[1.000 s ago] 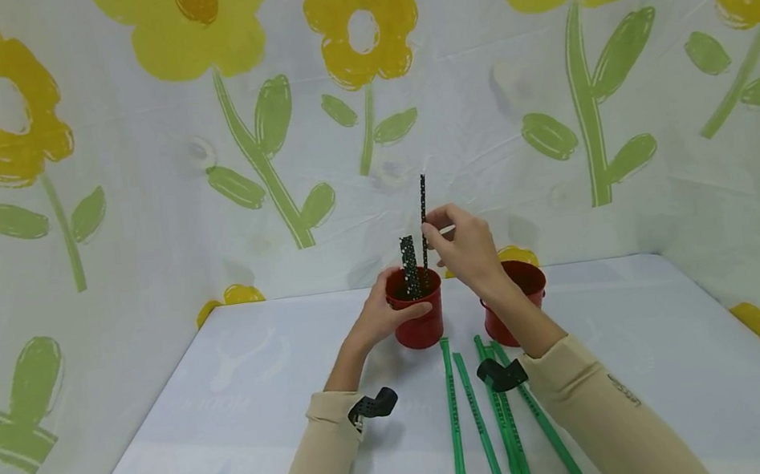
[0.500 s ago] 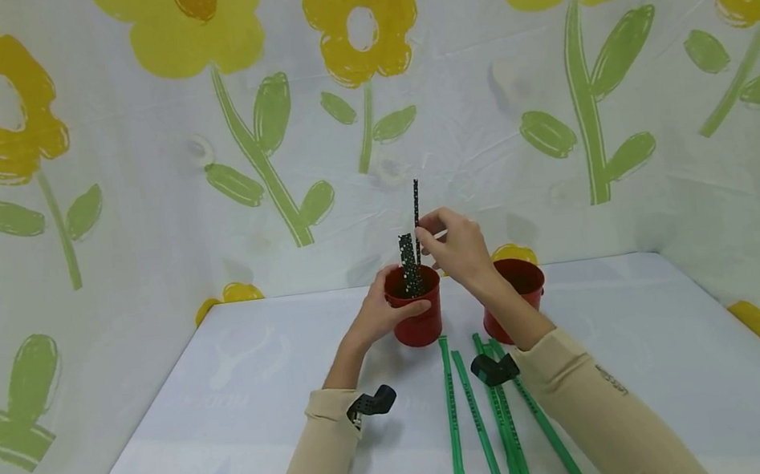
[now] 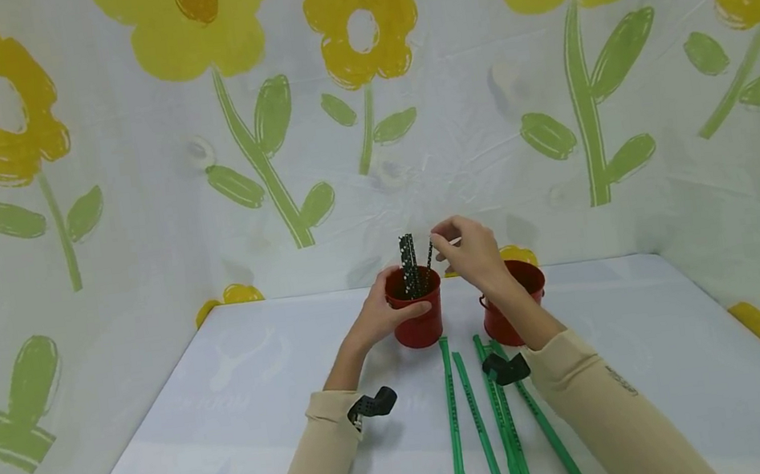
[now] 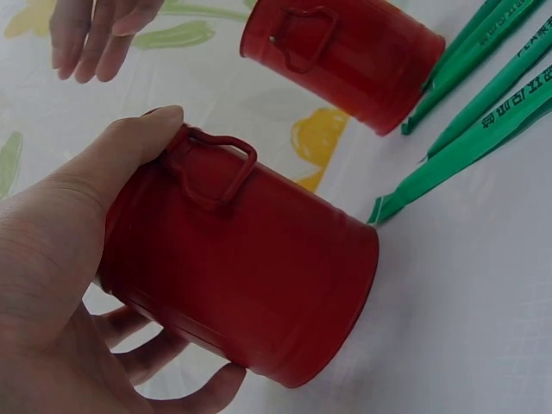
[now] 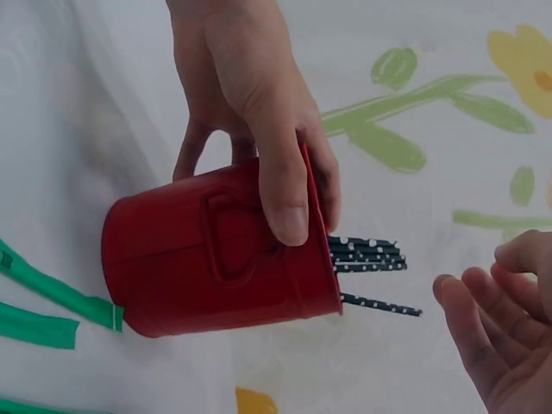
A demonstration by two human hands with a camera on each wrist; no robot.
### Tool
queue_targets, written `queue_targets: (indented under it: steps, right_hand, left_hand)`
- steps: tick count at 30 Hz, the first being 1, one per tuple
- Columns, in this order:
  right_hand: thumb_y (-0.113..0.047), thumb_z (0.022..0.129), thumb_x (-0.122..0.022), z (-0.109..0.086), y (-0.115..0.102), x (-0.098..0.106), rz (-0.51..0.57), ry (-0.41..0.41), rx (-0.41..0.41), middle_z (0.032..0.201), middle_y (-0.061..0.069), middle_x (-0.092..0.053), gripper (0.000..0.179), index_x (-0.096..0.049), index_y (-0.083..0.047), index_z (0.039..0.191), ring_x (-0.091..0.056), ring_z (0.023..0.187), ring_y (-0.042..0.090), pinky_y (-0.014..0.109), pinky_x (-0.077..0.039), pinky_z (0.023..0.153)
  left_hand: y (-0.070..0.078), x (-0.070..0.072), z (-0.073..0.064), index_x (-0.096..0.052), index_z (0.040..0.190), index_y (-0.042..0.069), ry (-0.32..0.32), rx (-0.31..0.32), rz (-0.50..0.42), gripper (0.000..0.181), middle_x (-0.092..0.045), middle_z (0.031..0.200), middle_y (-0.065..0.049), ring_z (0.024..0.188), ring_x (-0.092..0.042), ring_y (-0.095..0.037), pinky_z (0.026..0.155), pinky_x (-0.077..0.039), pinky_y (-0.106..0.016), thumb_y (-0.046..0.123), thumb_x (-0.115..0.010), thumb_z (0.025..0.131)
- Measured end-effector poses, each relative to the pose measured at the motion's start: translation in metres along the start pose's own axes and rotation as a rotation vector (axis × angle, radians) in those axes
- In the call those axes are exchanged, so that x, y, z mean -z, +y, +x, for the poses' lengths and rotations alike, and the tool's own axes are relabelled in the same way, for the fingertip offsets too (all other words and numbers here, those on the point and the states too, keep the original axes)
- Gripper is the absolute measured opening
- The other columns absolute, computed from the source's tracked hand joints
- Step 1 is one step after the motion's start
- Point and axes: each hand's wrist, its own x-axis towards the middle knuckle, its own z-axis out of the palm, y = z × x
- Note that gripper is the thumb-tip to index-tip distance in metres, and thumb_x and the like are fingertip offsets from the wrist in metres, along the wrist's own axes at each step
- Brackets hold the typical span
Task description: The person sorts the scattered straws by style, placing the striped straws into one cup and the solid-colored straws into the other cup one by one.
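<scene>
My left hand point(image 3: 378, 318) grips a small red bucket point(image 3: 421, 333) standing on the table, with the thumb along its near side and the fingers round the far side. Several black straws with white dots point(image 3: 409, 265) stand upright in that bucket. One more dotted straw point(image 5: 379, 305) leans apart from the bunch toward the right. Just beyond its tip is my right hand point(image 3: 473, 256), fingers loosely bent; the right wrist view shows a gap between them and the straw. The straws' lower ends are hidden inside the bucket.
A second red bucket point(image 3: 502, 328) stands to the right, partly behind my right forearm. Several long green printed strips point(image 3: 453, 413) lie on the white table point(image 3: 233, 436) in front of the buckets. A flower-patterned sheet point(image 3: 455, 145) hangs behind and at both sides.
The straw my right hand was holding above the left bucket has dropped into it and leans at the rim. My right hand has let go and moved slightly right. The left hand stays put.
</scene>
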Motion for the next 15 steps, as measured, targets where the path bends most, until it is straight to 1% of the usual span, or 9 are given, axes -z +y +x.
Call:
queue_targets:
  steps: [5, 10, 12, 15]
  right_hand:
    - [-0.025, 0.099, -0.058, -0.004, 0.008, 0.003, 0.014, -0.024, -0.002, 0.11, 0.015, -0.069, 0.026, -0.063, -0.007, 0.118, -0.073, 0.086, 0.032, 0.033, -0.061, 0.063]
    - [-0.025, 0.099, -0.059, -0.009, 0.01, 0.002, 0.018, -0.05, 0.0, 0.111, 0.016, -0.069, 0.027, -0.063, -0.007, 0.118, -0.073, 0.086, 0.031, 0.029, -0.06, 0.061]
    - [-0.025, 0.099, -0.059, -0.01, 0.01, 0.002, 0.022, -0.063, 0.005, 0.112, 0.015, -0.069, 0.027, -0.063, -0.007, 0.118, -0.073, 0.086, 0.031, 0.029, -0.06, 0.061]
    - [-0.026, 0.098, -0.059, -0.015, 0.013, 0.003, 0.025, -0.095, 0.012, 0.111, 0.015, -0.069, 0.028, -0.063, -0.007, 0.118, -0.073, 0.086, 0.031, 0.029, -0.06, 0.061]
  left_hand:
    - [0.003, 0.002, 0.0, -0.026, 0.151, 0.021, -0.017, -0.001, -0.014, 0.086, -0.044, 0.147, -0.007, 0.136, -0.045, -0.029, 0.111, -0.042, -0.051, 0.031, -0.078, 0.083]
    - [0.026, 0.008, -0.013, -0.024, 0.152, 0.01, -0.049, 0.001, -0.013, 0.085, -0.042, 0.149, -0.015, 0.136, -0.044, -0.034, 0.11, -0.042, -0.053, 0.026, -0.075, 0.086]
    - [0.023, 0.007, -0.012, -0.025, 0.151, 0.013, -0.039, -0.002, -0.008, 0.084, -0.043, 0.148, -0.012, 0.135, -0.045, -0.032, 0.11, -0.043, -0.051, 0.029, -0.076, 0.085]
    - [0.006, 0.0, -0.005, -0.029, 0.149, 0.02, -0.009, -0.007, -0.011, 0.083, -0.046, 0.145, -0.006, 0.134, -0.047, -0.027, 0.109, -0.045, -0.05, 0.033, -0.078, 0.083]
